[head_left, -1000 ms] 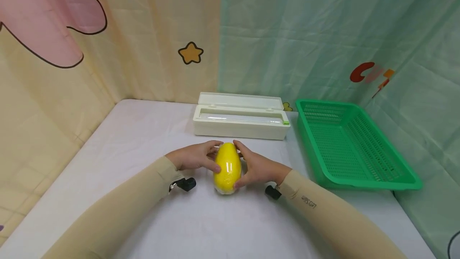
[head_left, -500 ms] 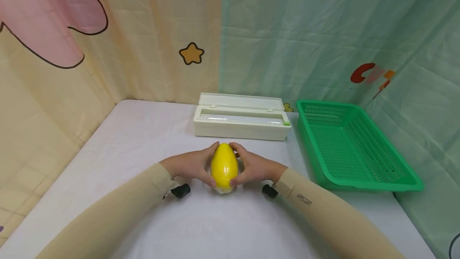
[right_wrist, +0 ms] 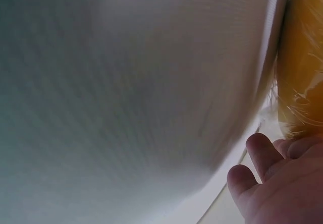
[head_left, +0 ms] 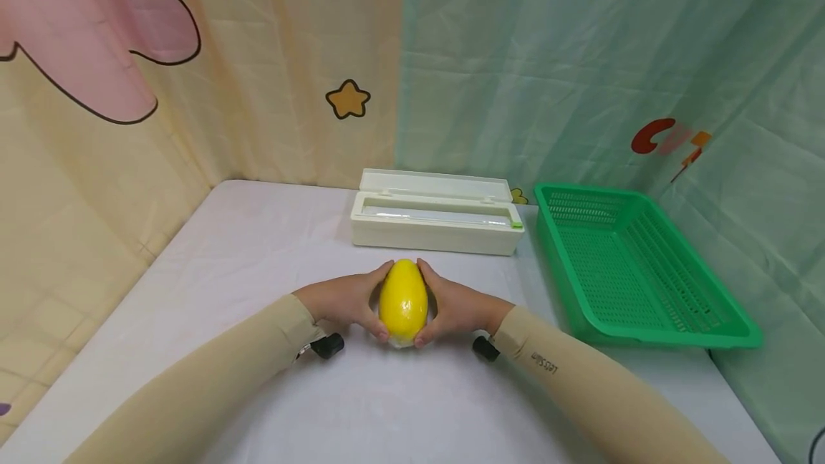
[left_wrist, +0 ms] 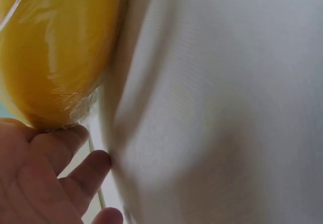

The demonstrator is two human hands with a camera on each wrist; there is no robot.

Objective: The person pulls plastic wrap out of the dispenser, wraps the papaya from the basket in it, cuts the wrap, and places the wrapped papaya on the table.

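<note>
Between both hands in the head view is a smooth yellow egg-shaped fruit point(head_left: 403, 298), its narrower end pointing away. Clear film wraps it, wrinkled and gathered along its underside in the left wrist view, where the fruit point(left_wrist: 55, 47) fills the upper left. My left hand point(head_left: 344, 299) grips its left side, thumb near the close end and fingers toward the far end. Opposite, my right hand point(head_left: 462, 305) holds the right side in the same way. The right wrist view has the fruit point(right_wrist: 303, 67) at its edge, above the curled fingers point(right_wrist: 262, 156).
Behind the hands stands a long white cling film box point(head_left: 435, 236), its lid raised and a film roll inside. To the right is a green perforated basket point(head_left: 583, 306). A white cloth point(head_left: 412, 407) covers the table, with printed curtains point(head_left: 277, 92) around it.
The fruit has shifted slightly left and turned a little. My left thumb has moved from its upper side down to the near left edge; both hands now hold it evenly.
</note>
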